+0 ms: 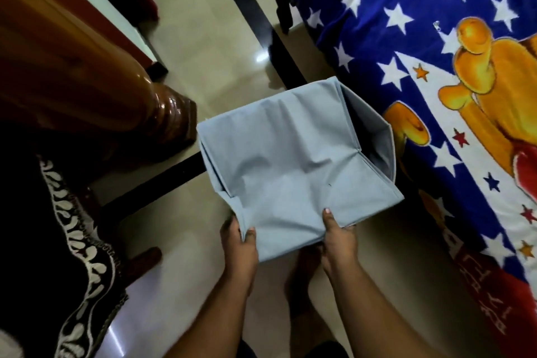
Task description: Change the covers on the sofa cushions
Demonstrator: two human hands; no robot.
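Head view, looking down at two bare forearms reaching out over a glossy tiled floor (203,38). Both hands hold a pale blue cover (293,166) by its near edge, spread out flat in the air in front of the person, between a carved wooden post (122,90) on the left and a blue sheet (406,23) printed with white stars on the right. No cushion is in sight.

The left hand (239,244) pinches the cover's near left corner, thumb on top and fingers curled under the cloth. The right hand (338,237) grips the near edge farther right, thumb lying on top, fingers hidden beneath. Both are closed on fabric, not spread apart.

The far right side of the cover gapes, showing its grey inside, so it looks empty and open on that side. This seems to be the stage of readying a cover, either just taken off or about to go on; which one cannot be told. The next move likely calls for finding that opening and a cushion to feed into it.
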